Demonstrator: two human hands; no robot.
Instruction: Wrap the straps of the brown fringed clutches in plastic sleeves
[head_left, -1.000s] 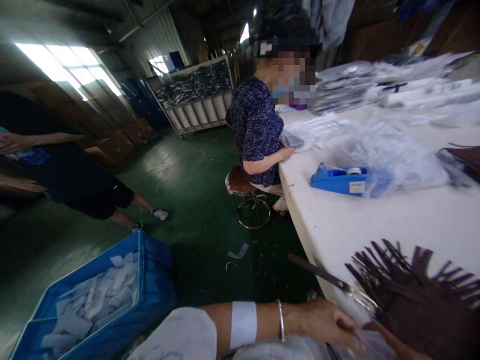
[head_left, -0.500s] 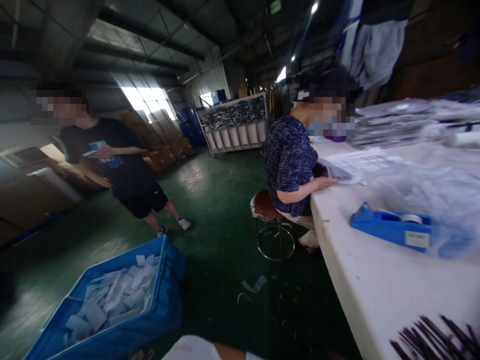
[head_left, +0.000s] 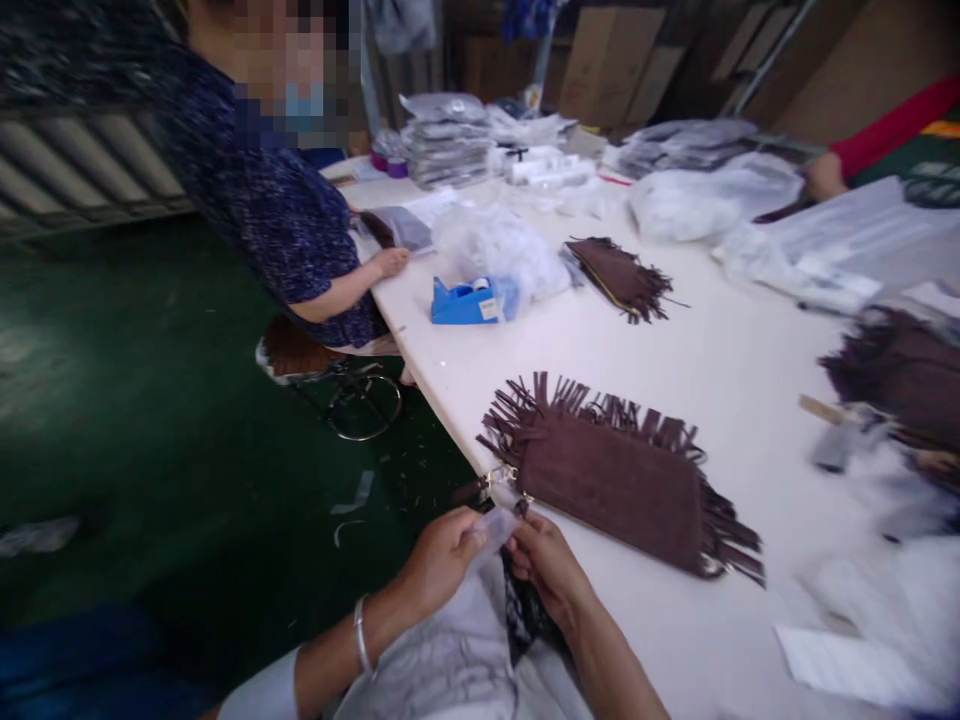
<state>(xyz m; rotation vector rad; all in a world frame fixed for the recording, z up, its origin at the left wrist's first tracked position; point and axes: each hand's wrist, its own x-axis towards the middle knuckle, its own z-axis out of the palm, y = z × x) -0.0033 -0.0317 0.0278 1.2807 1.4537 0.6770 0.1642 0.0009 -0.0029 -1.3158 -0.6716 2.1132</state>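
A small translucent plastic piece [head_left: 495,527], perhaps a little bag or wrap, is stretched between my two hands at the table's near edge. My left hand [head_left: 444,552], with a bangle on its wrist, pinches one end. The other end is pinched by the fingers of my right hand [head_left: 546,560]. Just beyond them a dark brown suede fringed clutch bag [head_left: 615,485] lies flat, fringe facing away. Its zip hardware and a small tassel sit right by my fingertips; whether the plastic is around part of this hardware I cannot tell.
A blue tape dispenser [head_left: 465,302] and crumpled clear plastic [head_left: 510,255] lie on the white table [head_left: 450,385]. More fringed bags [head_left: 619,278] lie around. A seated co-worker [head_left: 255,190] is at the left edge; another person's red sleeve [head_left: 892,130] reaches in at right.
My view has swung right and down from the room to the table. Both my hands and the fringed clutch are now in sight; the blue crate and standing person have left the view.
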